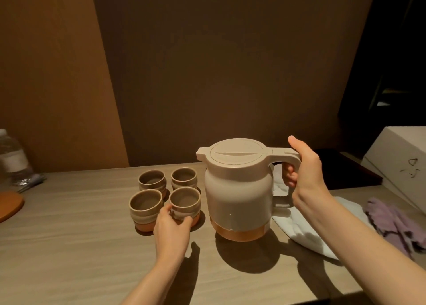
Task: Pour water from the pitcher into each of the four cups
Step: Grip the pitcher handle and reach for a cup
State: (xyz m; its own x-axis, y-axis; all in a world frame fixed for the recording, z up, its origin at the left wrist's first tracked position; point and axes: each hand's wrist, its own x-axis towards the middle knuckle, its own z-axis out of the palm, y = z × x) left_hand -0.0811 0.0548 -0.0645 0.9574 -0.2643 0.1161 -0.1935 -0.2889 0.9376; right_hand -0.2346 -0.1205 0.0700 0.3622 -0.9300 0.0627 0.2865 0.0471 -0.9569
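Wooden table (69,247), spread wide under everything. White box (401,162) at the far right edge. Beige pitcher (238,189) near the middle, upright, lid on, spout pointing left, orange base on the table just right of the cups. White cloth (306,231) lying right of the pitcher, purple cloth (396,224) beyond it. Plastic bottle (12,159) far left. Right hand (304,166) wrapped round the pitcher's handle, fingers curled through it, thumb up. Left hand (171,226) gripping the near right cup (184,203) from the front, thumb and fingers curled round its lower wall. Near left cup (146,208), far left cup (152,181) and far right cup (184,178) completing a tight square, all upright.
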